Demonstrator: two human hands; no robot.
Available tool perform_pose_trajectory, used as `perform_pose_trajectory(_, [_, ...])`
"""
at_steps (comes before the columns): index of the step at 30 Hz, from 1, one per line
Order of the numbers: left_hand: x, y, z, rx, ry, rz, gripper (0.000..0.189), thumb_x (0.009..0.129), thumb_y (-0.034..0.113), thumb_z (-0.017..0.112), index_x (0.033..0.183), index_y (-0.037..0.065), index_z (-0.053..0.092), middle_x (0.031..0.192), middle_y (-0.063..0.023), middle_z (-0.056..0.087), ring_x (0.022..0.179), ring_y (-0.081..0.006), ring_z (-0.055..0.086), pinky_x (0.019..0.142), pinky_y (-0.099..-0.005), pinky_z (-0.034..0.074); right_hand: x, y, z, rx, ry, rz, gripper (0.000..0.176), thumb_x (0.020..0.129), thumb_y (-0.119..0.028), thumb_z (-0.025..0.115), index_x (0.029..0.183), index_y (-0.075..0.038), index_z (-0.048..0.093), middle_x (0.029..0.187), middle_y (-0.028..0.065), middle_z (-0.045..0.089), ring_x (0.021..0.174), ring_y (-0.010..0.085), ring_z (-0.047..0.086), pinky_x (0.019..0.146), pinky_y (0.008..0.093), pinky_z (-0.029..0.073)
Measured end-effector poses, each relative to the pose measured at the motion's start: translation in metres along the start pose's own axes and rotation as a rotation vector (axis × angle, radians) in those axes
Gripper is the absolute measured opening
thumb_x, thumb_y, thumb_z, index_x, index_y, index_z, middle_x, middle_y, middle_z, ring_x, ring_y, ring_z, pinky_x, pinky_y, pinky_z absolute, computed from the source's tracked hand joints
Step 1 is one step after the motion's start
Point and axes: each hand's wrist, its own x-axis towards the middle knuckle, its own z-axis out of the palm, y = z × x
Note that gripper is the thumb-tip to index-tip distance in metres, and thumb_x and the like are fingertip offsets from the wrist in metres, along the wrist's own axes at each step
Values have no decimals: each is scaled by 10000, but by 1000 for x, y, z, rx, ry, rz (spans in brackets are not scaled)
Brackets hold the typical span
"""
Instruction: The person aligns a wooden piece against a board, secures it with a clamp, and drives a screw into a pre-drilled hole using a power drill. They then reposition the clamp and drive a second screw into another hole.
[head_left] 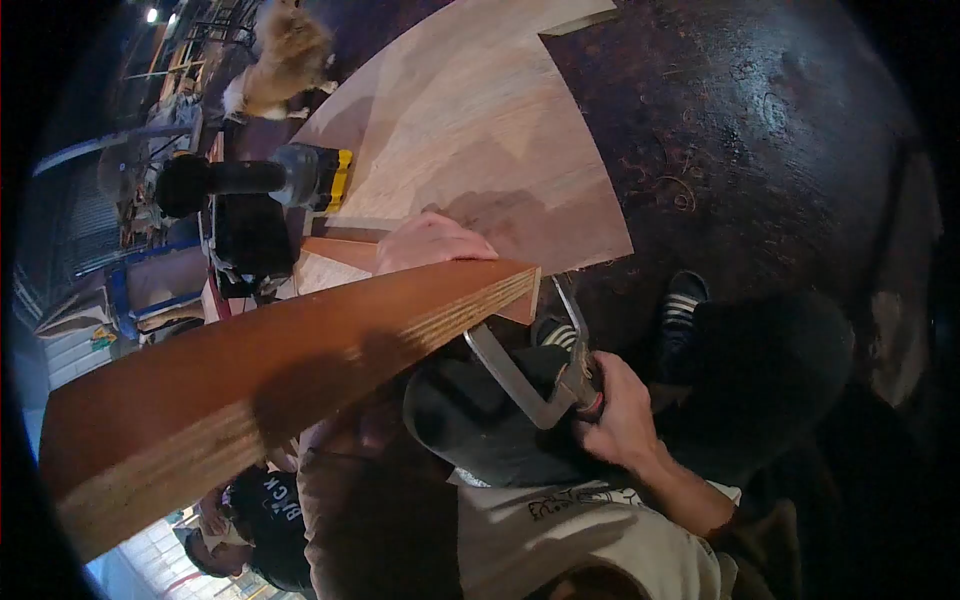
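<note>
A long, thick brown-faced board with layered plywood edges crosses the left and middle of the view. My left hand is at its far edge near the right end, fingers pressed against the board, partly hidden behind it. A metal clamp sits at the board's right end, its frame reaching down over my lap. My right hand is wrapped round the clamp's handle, below and to the right of the board. Beyond the board lies a large curved plywood sheet.
A drill with a yellow-edged battery stands left of the plywood sheet, beside a black object. A furry dog is behind them. Another person in a black shirt is at the lower left. Shavings dot the dark floor.
</note>
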Motion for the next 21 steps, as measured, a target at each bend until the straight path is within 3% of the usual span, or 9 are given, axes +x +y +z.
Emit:
perform_pose_trajectory(7, [19, 57, -15, -102, 71, -155, 349, 895, 313, 677, 1147, 73, 696, 1164, -86, 717, 1094, -336, 654, 959, -455, 473, 0, 6, 6, 4, 14, -51, 714, 636, -86, 794, 1290, 9, 521, 1168, 217, 596, 1118, 438, 568, 984, 474, 471])
perform_pose_trajectory(9, [14, 60, -8, 86, 136, -207, 349, 880, 275, 701, 1164, 74, 689, 1151, -97, 707, 1123, -354, 637, 964, -469, 472, 0, 8, 11, 19, 52, -49, 696, 663, -79, 798, 1301, -5, 530, 1146, 200, 618, 1073, 399, 614, 954, 444, 497])
perform_pose_trajectory(11, [-2, 71, 2, -36, 295, -157, 365, 857, 182, 753, 1195, 69, 673, 1206, -117, 681, 1177, -341, 613, 994, -444, 463, -1, -3, 6, 77, 28, -8, 676, 681, -72, 793, 1303, -14, 536, 1121, 185, 635, 1042, 377, 639, 933, 427, 509])
perform_pose_trajectory(14, [-16, 115, 32, 14, 783, -458, 435, 831, 13, 760, 1246, 9, 628, 1319, -112, 615, 1280, -248, 546, 1090, -367, 405, -6, -11, -2, 111, -6, 57, 636, 712, -61, 782, 1302, -31, 548, 1082, 159, 668, 995, 344, 676, 899, 405, 527])
perform_pose_trajectory(15, [-11, 142, 47, -144, 1053, -502, 402, 817, -19, 709, 1211, -12, 630, 1264, -97, 621, 1242, -228, 559, 1089, -344, 405, -7, -11, -1, 93, -11, 80, 615, 724, -57, 775, 1298, -39, 555, 1067, 149, 683, 980, 334, 689, 887, 399, 532])
perform_pose_trajectory(16, [-13, 166, 81, -545, 1348, -601, 421, 814, 26, 727, 1224, 9, 636, 1197, -62, 632, 1131, -204, 586, 970, -340, 476, -8, -8, 3, 73, -22, 68, 615, 724, -57, 775, 1298, -39, 555, 1067, 149, 683, 980, 334, 689, 887, 399, 532])
perform_pose_trajectory(17, [-16, 177, 124, -673, 1489, -618, 424, 816, 12, 704, 1232, 9, 622, 1220, -47, 616, 1158, -185, 584, 1023, -346, 459, -7, -3, 8, 81, 32, 12, 625, 714, -32, 752, 1306, -38, 552, 1078, 140, 685, 987, 295, 680, 896, 376, 524])
perform_pose_trajectory(19, [8, 213, 174, -995, 1446, -562, 688, 841, 59, 738, 1481, 28, 488, 1467, -104, 527, 1386, -241, 479, 1154, -384, 367, -3, 3, 14, 63, 76, -61, 637, 704, -6, 728, 1315, -38, 549, 1090, 130, 687, 994, 256, 671, 905, 354, 516])
perform_pose_trajectory(21, [13, 219, 212, -1366, 1316, -619, 729, 877, 146, 747, 1528, 20, 444, 1463, -104, 550, 1374, -231, 502, 1149, -367, 358, -4, 7, 13, 80, 27, -6, 626, 719, -11, 722, 1319, -47, 549, 1077, 109, 687, 969, 222, 666, 889, 346, 519])
